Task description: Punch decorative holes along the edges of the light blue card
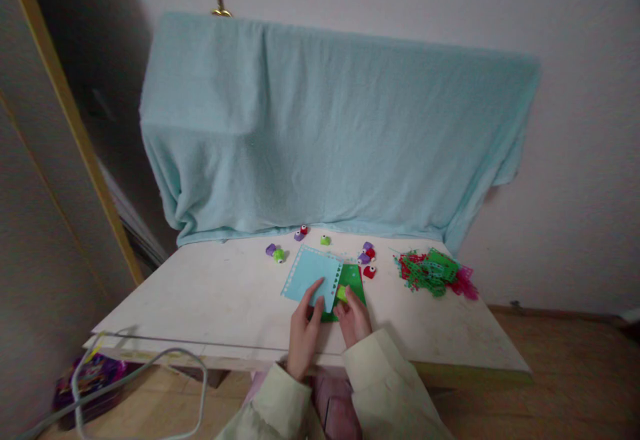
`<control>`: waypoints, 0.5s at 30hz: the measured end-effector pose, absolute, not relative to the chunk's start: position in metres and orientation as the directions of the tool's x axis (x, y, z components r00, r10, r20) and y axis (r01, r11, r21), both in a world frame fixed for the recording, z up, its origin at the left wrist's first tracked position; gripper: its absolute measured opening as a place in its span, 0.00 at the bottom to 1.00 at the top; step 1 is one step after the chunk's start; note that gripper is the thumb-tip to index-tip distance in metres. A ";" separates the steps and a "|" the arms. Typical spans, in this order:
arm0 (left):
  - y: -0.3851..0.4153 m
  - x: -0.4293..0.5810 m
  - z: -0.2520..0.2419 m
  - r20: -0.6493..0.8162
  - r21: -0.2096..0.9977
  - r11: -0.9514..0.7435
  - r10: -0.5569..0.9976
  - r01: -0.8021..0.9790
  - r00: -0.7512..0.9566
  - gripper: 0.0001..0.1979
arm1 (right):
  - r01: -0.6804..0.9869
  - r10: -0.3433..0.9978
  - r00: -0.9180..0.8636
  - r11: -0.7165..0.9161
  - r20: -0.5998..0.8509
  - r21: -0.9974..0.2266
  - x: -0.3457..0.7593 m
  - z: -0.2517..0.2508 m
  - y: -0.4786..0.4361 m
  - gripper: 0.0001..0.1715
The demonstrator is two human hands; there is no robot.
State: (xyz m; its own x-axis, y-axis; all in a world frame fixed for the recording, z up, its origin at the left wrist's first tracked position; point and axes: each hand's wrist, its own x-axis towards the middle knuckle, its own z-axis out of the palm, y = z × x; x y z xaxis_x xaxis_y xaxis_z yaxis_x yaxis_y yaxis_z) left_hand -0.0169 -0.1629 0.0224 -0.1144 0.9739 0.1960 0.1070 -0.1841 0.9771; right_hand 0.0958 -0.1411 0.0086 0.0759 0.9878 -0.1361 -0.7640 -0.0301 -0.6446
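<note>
A light blue sheet (311,273) with rows of small cut-outs along its edges lies over a dark green sheet (356,283). My left hand (304,330) rests on the lower part of the blue sheet, index finger and thumb stretched out and apart. Closed around a small light green craft punch (342,293), my right hand (354,319) is at the blue sheet's right edge, above the green sheet. Heart-like holes show along that edge, above the punch. My right fingers partly cover the punch.
Small punches in purple (271,250), green (279,255) and red (369,272) stand behind the sheets. Cut-out scraps (430,273) are heaped at the right. A blue cloth (340,127) hangs behind the white table (215,293). A grey cable (145,357) loops at the front left.
</note>
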 end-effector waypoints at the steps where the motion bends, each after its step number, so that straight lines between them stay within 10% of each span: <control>1: -0.163 -0.017 0.022 0.194 0.977 -0.182 0.975 0.109 -0.112 0.22 | -0.771 0.987 0.068 -0.039 -0.143 -0.635 0.096 0.009 -0.141 0.14; 11: -0.162 -0.019 0.022 0.172 0.982 -0.161 0.979 0.098 -0.113 0.22 | -0.812 0.949 0.009 -0.177 -0.316 -0.556 0.135 0.023 -0.136 0.16; 15: -0.163 -0.020 0.024 0.171 0.983 -0.162 0.979 0.090 -0.111 0.22 | -0.645 0.905 0.343 0.032 -0.252 -0.763 0.206 0.032 -0.131 0.17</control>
